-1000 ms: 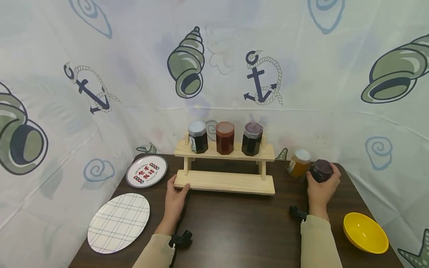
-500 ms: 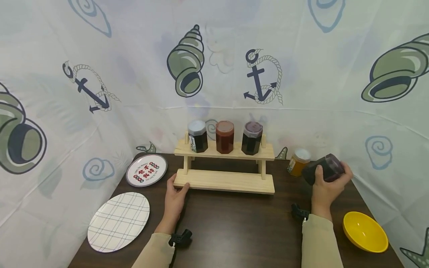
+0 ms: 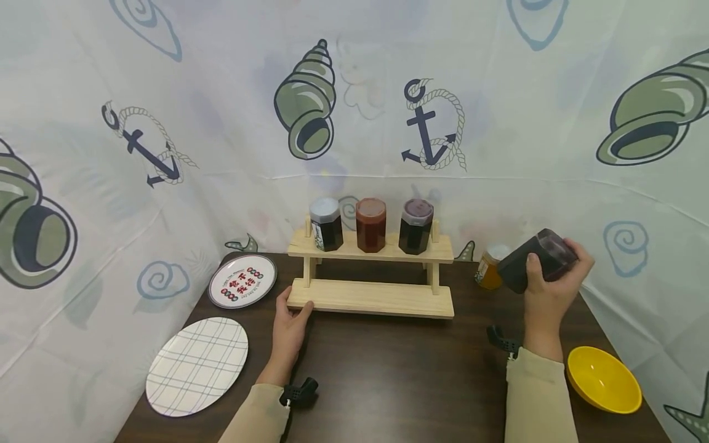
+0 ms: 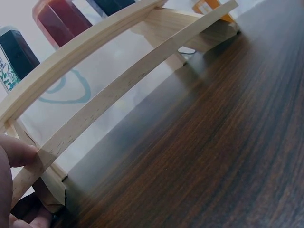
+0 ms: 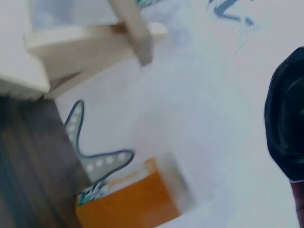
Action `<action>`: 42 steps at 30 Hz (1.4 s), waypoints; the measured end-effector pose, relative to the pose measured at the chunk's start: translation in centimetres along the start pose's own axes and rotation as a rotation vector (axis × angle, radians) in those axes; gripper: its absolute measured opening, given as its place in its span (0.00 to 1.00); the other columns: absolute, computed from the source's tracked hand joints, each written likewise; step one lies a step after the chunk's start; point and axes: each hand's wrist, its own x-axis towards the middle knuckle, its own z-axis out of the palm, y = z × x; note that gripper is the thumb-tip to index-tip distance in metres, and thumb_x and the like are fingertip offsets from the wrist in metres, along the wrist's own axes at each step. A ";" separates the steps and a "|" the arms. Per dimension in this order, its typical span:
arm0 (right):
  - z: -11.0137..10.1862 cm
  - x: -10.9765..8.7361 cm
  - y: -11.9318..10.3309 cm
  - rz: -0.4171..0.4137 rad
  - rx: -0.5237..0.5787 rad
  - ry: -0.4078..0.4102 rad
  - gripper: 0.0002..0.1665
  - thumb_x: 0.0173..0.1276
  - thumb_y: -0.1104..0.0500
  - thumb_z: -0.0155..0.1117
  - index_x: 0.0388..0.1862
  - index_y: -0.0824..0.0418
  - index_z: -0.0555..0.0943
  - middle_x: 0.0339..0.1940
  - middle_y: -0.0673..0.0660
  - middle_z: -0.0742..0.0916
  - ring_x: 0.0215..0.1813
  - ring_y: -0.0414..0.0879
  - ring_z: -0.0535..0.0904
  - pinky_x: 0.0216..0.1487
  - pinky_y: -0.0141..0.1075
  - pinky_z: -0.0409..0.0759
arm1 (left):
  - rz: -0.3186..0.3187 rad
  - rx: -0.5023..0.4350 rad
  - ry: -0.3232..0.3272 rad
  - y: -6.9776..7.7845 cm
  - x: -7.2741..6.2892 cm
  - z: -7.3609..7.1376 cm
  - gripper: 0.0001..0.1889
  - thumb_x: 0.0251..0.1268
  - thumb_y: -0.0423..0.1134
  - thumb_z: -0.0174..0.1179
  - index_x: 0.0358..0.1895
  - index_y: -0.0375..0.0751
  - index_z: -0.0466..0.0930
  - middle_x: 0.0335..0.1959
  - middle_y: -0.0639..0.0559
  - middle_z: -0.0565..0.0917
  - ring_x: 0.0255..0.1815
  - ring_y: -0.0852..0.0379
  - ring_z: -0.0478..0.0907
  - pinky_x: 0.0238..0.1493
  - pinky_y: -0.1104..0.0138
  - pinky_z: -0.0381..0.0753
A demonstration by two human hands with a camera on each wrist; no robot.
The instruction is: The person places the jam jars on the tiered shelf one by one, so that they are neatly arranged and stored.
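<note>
A two-tier wooden rack (image 3: pixel 371 296) stands at the back of the table, its left end gripped by my left hand (image 3: pixel 289 332). In the left wrist view the thumb (image 4: pixel 21 153) lies on the lower board and fingers curl beneath. My right hand (image 3: pixel 549 304) holds a dark jar (image 3: pixel 548 251) tilted above the table's right side, its purplish lid end toward the palm; the jar's dark base (image 5: pixel 289 118) shows in the right wrist view. On the upper shelf stand a dark jar with a white lid (image 3: pixel 327 224), a red-brown jar (image 3: pixel 370 226) and a dark purple-lidded jar (image 3: pixel 416 226).
An orange jar (image 3: pixel 488 274) with a white lid stands right of the rack, partly behind the held jar. At the right is a yellow bowl (image 3: pixel 604 379). Two plates lie on the left, one red-printed (image 3: pixel 242 282), one checked (image 3: pixel 197 367). A patterned cloth (image 3: pixel 232 123) hangs behind.
My right hand has raised the dark jar and moved it right, tipping it from upright to strongly tilted. The left hand stays on the rack.
</note>
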 end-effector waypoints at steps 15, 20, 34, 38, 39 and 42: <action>4.2 -1.6 -5.3 -0.009 -0.293 -0.265 0.44 0.63 0.61 0.78 0.78 0.53 0.72 0.65 0.43 0.83 0.58 0.45 0.81 0.54 0.25 0.81 | 0.000 0.002 0.005 0.0 0.0 0.0 0.41 0.80 0.38 0.66 0.87 0.40 0.53 0.86 0.36 0.63 0.84 0.44 0.64 0.78 0.58 0.69; 5.9 -2.9 -6.9 -0.096 -0.285 -0.379 0.49 0.57 0.66 0.82 0.78 0.58 0.71 0.64 0.43 0.82 0.59 0.43 0.82 0.56 0.24 0.80 | -0.002 -0.004 0.003 -0.2 0.0 -0.1 0.41 0.80 0.37 0.66 0.87 0.40 0.53 0.86 0.36 0.62 0.84 0.44 0.64 0.81 0.50 0.68; 8.7 -5.6 -7.3 -0.282 -0.376 -0.772 0.59 0.46 0.68 0.93 0.77 0.57 0.73 0.69 0.60 0.84 0.61 0.46 0.83 0.61 0.22 0.80 | 0.031 0.029 -0.001 -0.4 -0.1 -0.1 0.42 0.80 0.39 0.67 0.87 0.39 0.53 0.86 0.34 0.62 0.86 0.41 0.62 0.81 0.43 0.67; 9.2 -5.8 -6.9 -0.365 -0.404 -0.982 0.58 0.47 0.63 0.95 0.76 0.56 0.73 0.67 0.57 0.85 0.59 0.50 0.86 0.57 0.36 0.89 | 0.046 0.025 0.001 -0.3 -0.1 0.0 0.42 0.80 0.39 0.67 0.87 0.37 0.53 0.86 0.33 0.62 0.86 0.38 0.61 0.81 0.40 0.66; 9.4 -5.9 -6.8 -0.378 -0.415 -1.013 0.57 0.48 0.62 0.95 0.76 0.56 0.74 0.67 0.57 0.85 0.59 0.50 0.87 0.57 0.41 0.91 | 0.045 0.022 0.002 -0.3 -0.1 0.0 0.42 0.80 0.39 0.67 0.87 0.37 0.53 0.86 0.32 0.62 0.86 0.38 0.62 0.81 0.41 0.66; 9.9 -6.3 -6.4 -0.391 -0.448 -1.061 0.55 0.49 0.59 0.95 0.74 0.56 0.74 0.67 0.57 0.86 0.62 0.52 0.87 0.62 0.50 0.89 | 0.043 0.020 0.004 -0.3 -0.2 0.0 0.42 0.79 0.39 0.67 0.87 0.37 0.54 0.86 0.32 0.63 0.86 0.38 0.63 0.81 0.41 0.67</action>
